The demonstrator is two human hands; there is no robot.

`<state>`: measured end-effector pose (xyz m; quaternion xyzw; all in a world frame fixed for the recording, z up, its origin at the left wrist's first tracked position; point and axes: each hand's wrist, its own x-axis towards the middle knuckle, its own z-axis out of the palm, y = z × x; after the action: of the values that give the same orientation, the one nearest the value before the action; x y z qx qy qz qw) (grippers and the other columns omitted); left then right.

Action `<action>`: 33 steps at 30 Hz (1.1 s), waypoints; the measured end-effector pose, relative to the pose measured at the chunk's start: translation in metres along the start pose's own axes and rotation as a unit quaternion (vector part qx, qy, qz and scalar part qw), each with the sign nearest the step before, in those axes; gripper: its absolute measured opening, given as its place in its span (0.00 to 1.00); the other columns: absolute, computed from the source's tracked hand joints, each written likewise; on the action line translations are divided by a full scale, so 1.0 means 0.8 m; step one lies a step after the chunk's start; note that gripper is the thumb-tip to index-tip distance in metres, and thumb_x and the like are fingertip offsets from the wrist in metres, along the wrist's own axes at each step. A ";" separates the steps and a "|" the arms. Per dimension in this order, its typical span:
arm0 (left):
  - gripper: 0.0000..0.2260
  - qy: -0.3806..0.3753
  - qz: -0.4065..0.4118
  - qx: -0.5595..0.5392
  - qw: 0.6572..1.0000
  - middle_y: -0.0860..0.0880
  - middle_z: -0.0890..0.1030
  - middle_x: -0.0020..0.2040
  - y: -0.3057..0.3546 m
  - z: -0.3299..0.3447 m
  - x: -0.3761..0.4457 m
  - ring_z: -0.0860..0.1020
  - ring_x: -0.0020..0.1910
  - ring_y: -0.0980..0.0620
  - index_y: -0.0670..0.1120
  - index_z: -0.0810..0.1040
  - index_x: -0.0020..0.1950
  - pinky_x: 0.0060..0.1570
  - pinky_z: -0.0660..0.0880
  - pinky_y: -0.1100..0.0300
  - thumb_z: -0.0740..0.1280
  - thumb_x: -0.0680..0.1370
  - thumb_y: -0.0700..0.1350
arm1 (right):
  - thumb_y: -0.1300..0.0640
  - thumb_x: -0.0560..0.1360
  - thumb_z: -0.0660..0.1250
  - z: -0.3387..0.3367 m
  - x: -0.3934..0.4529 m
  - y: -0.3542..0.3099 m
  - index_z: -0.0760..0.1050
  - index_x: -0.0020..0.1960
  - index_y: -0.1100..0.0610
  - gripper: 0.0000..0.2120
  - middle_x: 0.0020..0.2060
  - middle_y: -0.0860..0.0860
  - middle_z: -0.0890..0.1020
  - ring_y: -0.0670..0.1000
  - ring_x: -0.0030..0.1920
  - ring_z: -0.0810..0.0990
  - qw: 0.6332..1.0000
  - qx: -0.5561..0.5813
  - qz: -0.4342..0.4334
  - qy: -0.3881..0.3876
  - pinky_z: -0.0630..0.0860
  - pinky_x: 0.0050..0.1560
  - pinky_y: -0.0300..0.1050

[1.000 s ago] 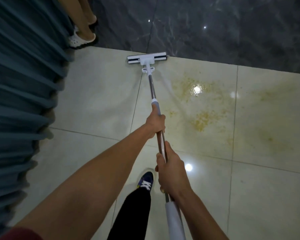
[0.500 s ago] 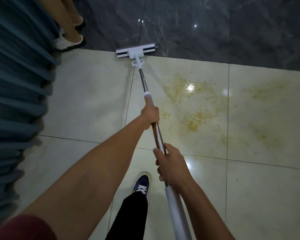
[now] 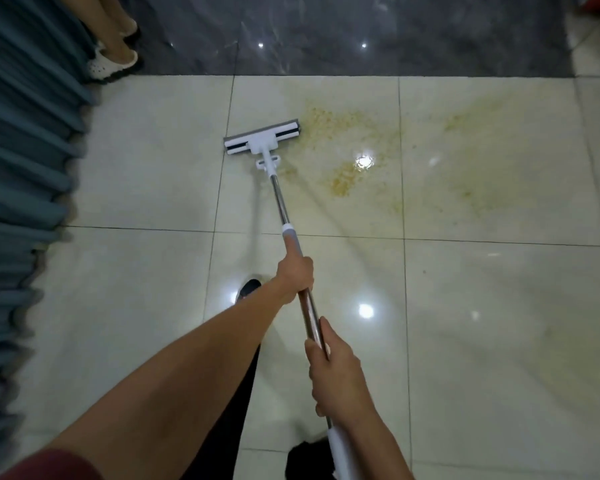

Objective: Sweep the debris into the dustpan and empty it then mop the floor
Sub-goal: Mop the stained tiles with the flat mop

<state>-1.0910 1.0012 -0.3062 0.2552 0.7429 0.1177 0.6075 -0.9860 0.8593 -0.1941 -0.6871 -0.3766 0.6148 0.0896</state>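
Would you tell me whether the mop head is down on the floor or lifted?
Down: the mop head lies flat on the pale tile, beside the yellow stain.

the mop handle (image 3: 293,242) is hidden where the left hand (image 3: 296,273) and right hand (image 3: 340,379) wrap it, and its white end runs off the bottom edge. a bystander's legs (image 3: 110,26) are cut off by the top edge. the left arm covers most of a dark shoe (image 3: 248,289).
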 end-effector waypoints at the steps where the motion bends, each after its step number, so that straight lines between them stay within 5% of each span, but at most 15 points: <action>1: 0.23 -0.006 -0.012 -0.006 1.000 0.41 0.75 0.42 -0.018 0.022 -0.024 0.75 0.35 0.46 0.52 0.56 0.80 0.40 0.75 0.52 0.55 0.85 0.53 | 0.50 0.83 0.58 -0.008 -0.025 0.024 0.63 0.77 0.41 0.23 0.39 0.44 0.74 0.42 0.30 0.73 1.000 0.005 0.004 0.004 0.70 0.30 0.35; 4: 0.32 -0.025 -0.051 -0.073 0.996 0.45 0.71 0.33 -0.045 0.070 -0.077 0.71 0.29 0.49 0.42 0.77 0.51 0.33 0.71 0.57 0.48 0.81 0.68 | 0.50 0.84 0.58 -0.028 -0.080 0.074 0.62 0.78 0.43 0.23 0.42 0.45 0.74 0.42 0.35 0.75 1.000 0.014 0.004 0.016 0.71 0.36 0.33; 7: 0.35 -0.023 -0.057 -0.083 0.995 0.46 0.70 0.31 -0.039 0.092 -0.099 0.70 0.28 0.50 0.44 0.72 0.35 0.30 0.70 0.59 0.44 0.79 0.71 | 0.49 0.83 0.58 -0.040 -0.100 0.083 0.62 0.78 0.42 0.23 0.40 0.42 0.73 0.42 0.37 0.76 0.999 0.028 0.000 0.017 0.77 0.41 0.40; 9: 0.31 -0.021 -0.043 -0.060 0.997 0.45 0.71 0.33 -0.026 0.093 -0.095 0.71 0.30 0.50 0.46 0.73 0.40 0.32 0.70 0.59 0.45 0.82 0.68 | 0.49 0.83 0.58 -0.049 -0.094 0.073 0.63 0.77 0.40 0.22 0.38 0.40 0.72 0.42 0.37 0.74 0.999 0.034 -0.006 0.015 0.79 0.43 0.46; 11: 0.40 -0.024 -0.028 -0.048 0.998 0.45 0.71 0.34 -0.013 0.087 -0.076 0.72 0.30 0.49 0.38 0.77 0.55 0.36 0.72 0.57 0.45 0.78 0.71 | 0.51 0.83 0.58 -0.057 -0.078 0.056 0.66 0.74 0.37 0.21 0.35 0.42 0.73 0.41 0.33 0.74 0.999 0.030 -0.016 0.020 0.75 0.38 0.40; 12: 0.46 -0.021 -0.016 -0.021 0.999 0.45 0.70 0.34 -0.007 0.082 -0.059 0.72 0.31 0.49 0.34 0.72 0.68 0.38 0.72 0.55 0.45 0.73 0.72 | 0.52 0.83 0.58 -0.060 -0.066 0.046 0.66 0.73 0.35 0.21 0.34 0.42 0.74 0.41 0.32 0.74 0.999 0.027 -0.019 0.024 0.74 0.37 0.38; 14: 0.48 -0.024 0.015 0.018 0.999 0.46 0.70 0.34 0.016 0.072 -0.028 0.72 0.32 0.48 0.36 0.57 0.79 0.41 0.74 0.52 0.45 0.70 0.69 | 0.51 0.83 0.58 -0.067 -0.038 0.018 0.66 0.73 0.33 0.21 0.35 0.43 0.74 0.42 0.33 0.74 0.999 0.028 -0.017 0.027 0.76 0.39 0.42; 18: 0.36 -0.025 0.041 0.013 0.999 0.44 0.72 0.35 0.107 0.039 0.054 0.75 0.32 0.45 0.39 0.57 0.79 0.43 0.78 0.47 0.47 0.81 0.64 | 0.49 0.82 0.56 -0.079 0.055 -0.063 0.65 0.74 0.36 0.21 0.43 0.48 0.80 0.49 0.40 0.79 0.999 0.025 0.000 0.033 0.81 0.46 0.50; 20: 0.31 -0.014 0.028 0.022 0.999 0.41 0.74 0.38 0.169 0.011 0.097 0.76 0.34 0.44 0.45 0.67 0.73 0.43 0.77 0.47 0.48 0.80 0.65 | 0.49 0.83 0.56 -0.085 0.113 -0.114 0.66 0.76 0.43 0.22 0.50 0.50 0.81 0.51 0.46 0.80 0.999 0.020 -0.016 0.045 0.78 0.48 0.44; 23: 0.13 -0.008 0.047 0.031 0.998 0.38 0.76 0.47 0.268 -0.025 0.160 0.76 0.38 0.44 0.51 0.64 0.68 0.40 0.75 0.50 0.51 0.86 0.53 | 0.51 0.83 0.57 -0.102 0.198 -0.202 0.71 0.69 0.48 0.15 0.42 0.49 0.76 0.50 0.36 0.76 0.998 0.054 -0.026 0.035 0.74 0.31 0.40; 25: 0.14 -0.005 0.051 0.034 0.998 0.40 0.75 0.44 0.319 -0.044 0.200 0.75 0.37 0.45 0.48 0.61 0.71 0.39 0.73 0.53 0.51 0.86 0.51 | 0.53 0.84 0.57 -0.115 0.248 -0.251 0.72 0.62 0.49 0.09 0.38 0.52 0.75 0.51 0.29 0.74 0.997 0.073 -0.026 0.016 0.72 0.24 0.40; 27: 0.22 -0.011 0.032 0.017 0.999 0.43 0.71 0.38 0.349 -0.052 0.226 0.73 0.33 0.48 0.41 0.68 0.58 0.37 0.72 0.56 0.45 0.86 0.58 | 0.55 0.84 0.57 -0.129 0.277 -0.280 0.73 0.57 0.51 0.07 0.37 0.54 0.76 0.52 0.26 0.73 0.997 0.079 -0.025 0.004 0.73 0.24 0.41; 29: 0.24 -0.007 0.036 0.022 0.999 0.44 0.71 0.39 0.365 -0.053 0.244 0.72 0.32 0.49 0.39 0.65 0.66 0.36 0.73 0.57 0.45 0.85 0.58 | 0.56 0.83 0.58 -0.143 0.290 -0.294 0.73 0.54 0.48 0.06 0.36 0.56 0.76 0.51 0.25 0.72 0.994 0.108 -0.021 -0.022 0.73 0.25 0.41; 33: 0.18 -0.003 0.021 0.036 0.999 0.43 0.72 0.45 0.365 -0.043 0.243 0.75 0.38 0.48 0.52 0.53 0.75 0.41 0.76 0.56 0.51 0.86 0.48 | 0.57 0.82 0.62 -0.168 0.268 -0.290 0.70 0.51 0.34 0.16 0.35 0.55 0.77 0.50 0.27 0.73 0.981 0.180 0.008 -0.079 0.73 0.28 0.42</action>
<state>-1.0809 1.3533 -0.3206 0.2929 0.7391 0.1030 0.5978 -0.9668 1.2022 -0.1940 -0.6121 -0.2603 0.7255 0.1767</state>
